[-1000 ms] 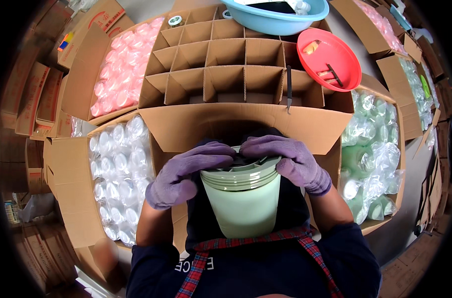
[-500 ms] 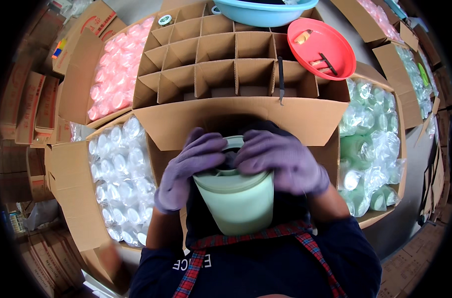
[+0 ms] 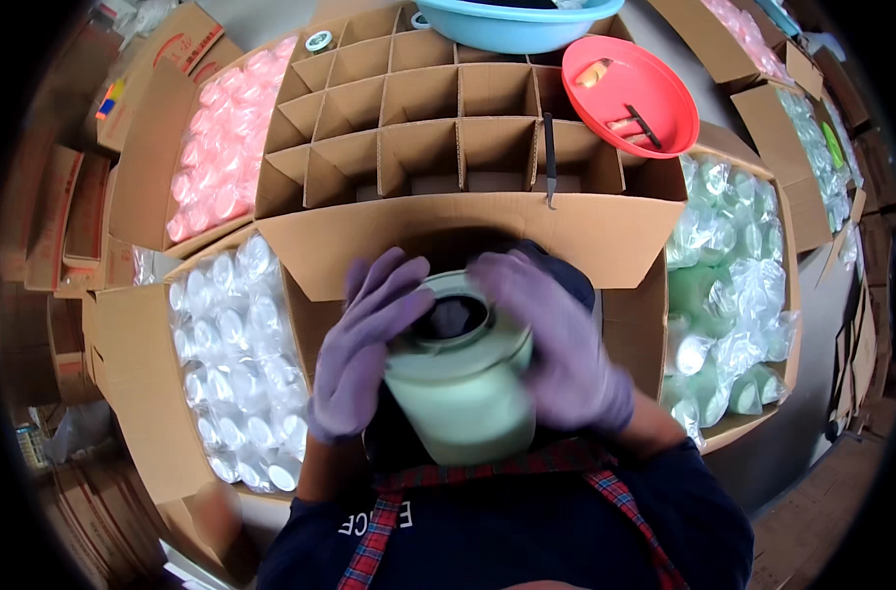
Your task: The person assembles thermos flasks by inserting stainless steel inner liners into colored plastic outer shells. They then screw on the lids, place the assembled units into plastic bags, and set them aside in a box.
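A pale green container (image 3: 458,403) with a round, dark opening at its top rests in front of my body, its mouth facing up toward me. My left hand (image 3: 364,334), in a purple glove, has its fingers stretched out along the rim's left side. On the other side is my right hand (image 3: 561,344), gloved too and smeared by motion. Its fingers look extended and flat, near the container's right wall; whether the palm touches cannot be made out. Neither hand wraps around anything.
Ahead stands a divided cardboard box (image 3: 468,216). A red basin (image 3: 605,103) with small tools and a blue basin (image 3: 527,29) sit on it; a dark hooked tool (image 3: 550,162) hangs on a divider. Boxes of bagged white (image 3: 237,364), pink (image 3: 222,147) and green containers (image 3: 723,285) surround me.
My hands have parted from over the opening, uncovering it. The left fingers have straightened, and the right hand has slid down the container's right side.
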The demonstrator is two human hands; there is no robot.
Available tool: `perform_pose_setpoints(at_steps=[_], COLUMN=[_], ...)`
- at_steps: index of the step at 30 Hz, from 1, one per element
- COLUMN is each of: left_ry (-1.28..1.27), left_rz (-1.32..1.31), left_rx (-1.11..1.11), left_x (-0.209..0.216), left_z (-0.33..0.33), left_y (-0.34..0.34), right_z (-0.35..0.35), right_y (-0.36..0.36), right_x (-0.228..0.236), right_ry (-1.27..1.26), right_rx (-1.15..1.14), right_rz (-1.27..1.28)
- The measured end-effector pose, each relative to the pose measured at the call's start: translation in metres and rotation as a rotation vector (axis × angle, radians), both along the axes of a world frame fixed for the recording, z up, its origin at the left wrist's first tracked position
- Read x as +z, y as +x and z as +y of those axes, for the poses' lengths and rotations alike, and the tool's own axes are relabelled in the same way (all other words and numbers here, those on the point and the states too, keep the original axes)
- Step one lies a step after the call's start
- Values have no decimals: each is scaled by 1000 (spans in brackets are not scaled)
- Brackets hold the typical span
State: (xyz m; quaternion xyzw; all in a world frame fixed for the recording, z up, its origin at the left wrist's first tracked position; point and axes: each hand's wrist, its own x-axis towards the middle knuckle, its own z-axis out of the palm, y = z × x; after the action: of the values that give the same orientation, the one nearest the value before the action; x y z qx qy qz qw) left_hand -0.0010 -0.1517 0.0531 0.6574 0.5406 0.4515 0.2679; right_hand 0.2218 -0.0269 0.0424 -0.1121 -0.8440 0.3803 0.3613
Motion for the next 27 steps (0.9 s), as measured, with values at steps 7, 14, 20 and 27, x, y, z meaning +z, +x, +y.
perform_pose_setpoints(at_steps=[7, 14, 20, 27], left_ry=[-112, -319, -89, -117], left_rz=[-142, -89, -132, 118], left_rx=[69, 234, 84, 88], left_x=[-12, -28, -3, 4], left_z=[1, 3, -1, -6], left_y=[1, -4, 7, 6], right_z=[-16, -19, -11, -2], right_y=[8, 10, 6, -3], right_x=[24, 42, 48, 21], right_ry=[14, 88, 41, -140], right_rx=[185, 372, 293, 163], right_rz=[18, 64, -122, -190])
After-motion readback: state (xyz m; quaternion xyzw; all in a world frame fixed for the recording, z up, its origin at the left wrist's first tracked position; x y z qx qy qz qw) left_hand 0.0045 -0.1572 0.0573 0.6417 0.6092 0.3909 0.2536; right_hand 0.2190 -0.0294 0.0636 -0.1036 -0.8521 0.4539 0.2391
